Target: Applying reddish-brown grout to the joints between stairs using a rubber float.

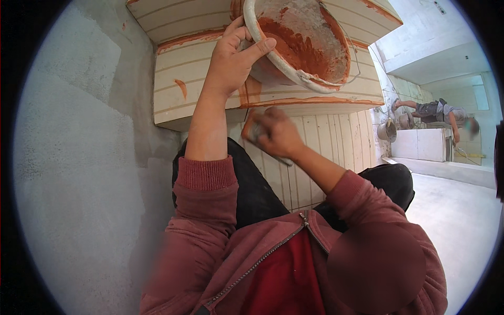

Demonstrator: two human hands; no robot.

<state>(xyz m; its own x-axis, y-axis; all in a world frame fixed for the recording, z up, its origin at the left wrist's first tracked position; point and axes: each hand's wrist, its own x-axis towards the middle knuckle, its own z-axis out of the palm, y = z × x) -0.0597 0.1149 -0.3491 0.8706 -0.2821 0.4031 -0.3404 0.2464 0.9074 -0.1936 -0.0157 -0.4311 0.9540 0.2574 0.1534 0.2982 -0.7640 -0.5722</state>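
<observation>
My left hand (231, 60) grips the near-left rim of a pale bucket (331, 80), which rests tilted on the tiled steps. Orange paste (296, 46) coats its inside, and a wire handle hangs at the right. Below the bucket, my right hand (274, 135) is closed on a flat tool (253, 125) smeared with orange, partly hidden and blurred by motion. It is just beside an orange-streaked step edge (315, 102). The cream tiles (178, 68) have grooved lines and orange smears along their edges.
A grey plastered wall (79, 131) runs along my left. My bent legs (388, 186) frame the lower tiles. At the far right, a co-worker (441, 110) bends over beside buckets (387, 131) and a white tiled ledge (420, 144). A pale floor (446, 220) lies right of me.
</observation>
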